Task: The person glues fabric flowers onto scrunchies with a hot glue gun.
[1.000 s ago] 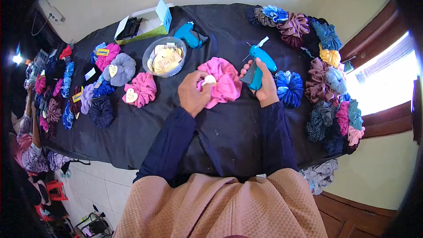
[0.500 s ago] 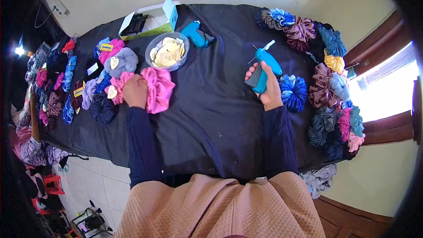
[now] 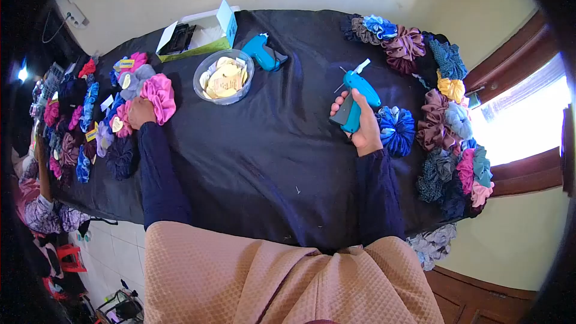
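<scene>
Left hand: curled at the near left edge of the bright pink scrunchie (image 3: 158,97); the fingertips of this left hand (image 3: 142,113) are hidden, so I cannot tell whether they pinch the fabric or have parted.
Right hand: the fingers of the right hand (image 3: 367,133) are wrapped round a teal tagging gun (image 3: 362,91), its needle end pointing away from the body.
Step in hand: probably laying the bright pink scrunchie among the tagged ones.
Move's demand: a loose release, I judge, with fingertips kept off the neighbouring heart-shaped tag (image 3: 116,124) and the gun held aside.
Bright pink scrunchie: at the right edge of the left-hand cluster, beside the grey scrunchie (image 3: 141,74) and above the navy scrunchie (image 3: 122,158).
Blue scrunchie: shiny, just right of the right hand (image 3: 401,132).
Tag bowl: clear plastic (image 3: 231,100), holding cream tags (image 3: 225,78).
Second tagging gun: lying on the black cloth beside the bowl (image 3: 264,53).
Open box: beyond the bowl (image 3: 201,53).
</scene>
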`<state>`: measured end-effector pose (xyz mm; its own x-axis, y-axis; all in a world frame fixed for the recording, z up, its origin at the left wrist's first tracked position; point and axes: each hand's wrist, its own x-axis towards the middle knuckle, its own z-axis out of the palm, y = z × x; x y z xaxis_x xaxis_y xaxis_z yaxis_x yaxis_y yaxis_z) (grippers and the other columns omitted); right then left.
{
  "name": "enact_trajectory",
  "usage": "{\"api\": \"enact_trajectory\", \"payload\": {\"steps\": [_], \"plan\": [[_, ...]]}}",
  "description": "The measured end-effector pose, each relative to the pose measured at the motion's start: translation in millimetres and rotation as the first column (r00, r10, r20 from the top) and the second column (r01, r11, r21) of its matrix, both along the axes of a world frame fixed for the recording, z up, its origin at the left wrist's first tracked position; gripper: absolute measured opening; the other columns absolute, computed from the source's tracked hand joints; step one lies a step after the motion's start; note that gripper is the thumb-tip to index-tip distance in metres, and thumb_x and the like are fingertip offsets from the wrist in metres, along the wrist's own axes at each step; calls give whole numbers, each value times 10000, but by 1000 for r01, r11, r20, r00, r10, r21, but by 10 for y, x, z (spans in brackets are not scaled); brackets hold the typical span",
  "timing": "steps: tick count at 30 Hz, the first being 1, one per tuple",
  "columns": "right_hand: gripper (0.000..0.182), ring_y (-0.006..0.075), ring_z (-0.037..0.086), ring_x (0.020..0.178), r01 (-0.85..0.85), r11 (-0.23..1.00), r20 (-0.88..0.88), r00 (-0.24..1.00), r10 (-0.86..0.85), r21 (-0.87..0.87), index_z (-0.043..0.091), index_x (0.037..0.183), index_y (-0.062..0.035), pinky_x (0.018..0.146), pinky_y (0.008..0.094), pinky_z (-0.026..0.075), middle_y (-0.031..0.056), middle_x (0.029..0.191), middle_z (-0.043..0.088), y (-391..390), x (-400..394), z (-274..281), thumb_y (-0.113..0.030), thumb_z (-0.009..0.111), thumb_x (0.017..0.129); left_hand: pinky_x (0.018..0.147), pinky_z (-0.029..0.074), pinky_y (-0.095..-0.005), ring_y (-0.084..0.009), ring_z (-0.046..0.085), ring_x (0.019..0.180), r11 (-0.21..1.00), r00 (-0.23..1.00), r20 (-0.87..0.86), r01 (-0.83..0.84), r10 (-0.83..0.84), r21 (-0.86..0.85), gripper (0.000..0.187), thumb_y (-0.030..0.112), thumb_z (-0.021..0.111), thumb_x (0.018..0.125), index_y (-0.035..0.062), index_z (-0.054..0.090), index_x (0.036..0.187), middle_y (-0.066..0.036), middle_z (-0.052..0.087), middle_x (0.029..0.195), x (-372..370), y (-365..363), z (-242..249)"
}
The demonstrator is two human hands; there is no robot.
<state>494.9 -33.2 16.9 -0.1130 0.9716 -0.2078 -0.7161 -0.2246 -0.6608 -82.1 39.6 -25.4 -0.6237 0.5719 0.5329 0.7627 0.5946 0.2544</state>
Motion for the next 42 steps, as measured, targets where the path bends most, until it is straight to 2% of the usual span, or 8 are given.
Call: {"api": "enact_trajectory", "payload": {"steps": [7, 14, 23, 31, 35, 38, 41, 42], "plan": [[282, 239, 662, 780, -12, 1000, 38, 999, 13, -14, 566, 1014, -29, 723, 393, 565, 103, 877, 633, 10, -24, 9, -308, 570, 970, 795, 500, -476, -364, 648, 900, 935, 997, 10, 74, -83, 347, 309, 309, 554, 841, 97, 728, 982, -146, 710, 986, 230, -236, -6], [290, 241, 652, 802, -23, 1000, 92, 996, 23, -2, 571, 1039, -26, 754, 388, 555, 103, 897, 631, 12, -39, 25, -302, 602, 956, 1003, 325, -508, -290, 509, 1159, 774, 920, -391, 254, -9, 580, 299, 285, 626, 831, 144, 702, 1084, -42, 651, 1191, 1164, -570, 295], [259, 237, 677, 760, 64, 995, 236, 968, -81, 80, 589, 1009, -27, 689, 367, 571, 104, 860, 649, -60, -154, 76, -273, 619, 936, 1001, 318, -464, -303, 499, 1155, 393, 467, -96, 824, -879, 407, 329, 140, 646, 747, 108, 670, 1073, -63, 601, 1170, 3333, -906, 498], [204, 195, 664, 667, 183, 977, 402, 891, -212, 110, 621, 982, -18, 611, 316, 548, 89, 796, 656, -155, -251, 214, -206, 641, 906, 1008, 297, -454, -277, 469, 1188, 320, 299, 136, 931, -945, 176, 304, 245, 697, 787, 91, 694, 1049, -65, 571, 1224, 3660, -898, 228], [164, 157, 627, 605, 422, 836, 458, 702, -546, 350, 641, 927, -14, 562, 274, 490, 67, 752, 650, -146, -212, 170, -175, 647, 898, 1007, 299, -442, -273, 469, 1186, 311, 287, 146, 930, -947, 194, 278, 210, 697, 781, 83, 703, 1028, -55, 577, 1221, 3632, -890, 217], [232, 182, 660, 661, 619, 504, 556, 127, -821, 603, 681, 904, -4, 610, 318, 498, 73, 797, 696, -146, -91, 206, -235, 683, 895, 1009, 299, -437, -273, 467, 1190, 311, 283, 156, 929, -946, 198, 276, 204, 694, 780, 83, 705, 1029, -52, 579, 1217, 3621, -886, 207], [269, 254, 685, 704, 663, 324, 577, -201, -791, 675, 691, 897, -8, 639, 349, 510, 114, 815, 712, -111, 80, 188, -274, 712, 867, 1011, 298, -436, -272, 466, 1194, 311, 282, 163, 929, -946, 200, 276, 203, 691, 781, 85, 706, 1030, -50, 580, 1218, 3619, -884, 201], [300, 298, 685, 710, 718, 339, 599, -134, -789, 607, 697, 894, -11, 657, 368, 512, 140, 807, 712, -70, 141, 150, -307, 719, 851, 1011, 298, -436, -272, 466, 1194, 311, 281, 163, 929, -946, 199, 276, 203, 691, 781, 85, 706, 1030, -50, 580, 1218, 3618, -882, 200]]}}
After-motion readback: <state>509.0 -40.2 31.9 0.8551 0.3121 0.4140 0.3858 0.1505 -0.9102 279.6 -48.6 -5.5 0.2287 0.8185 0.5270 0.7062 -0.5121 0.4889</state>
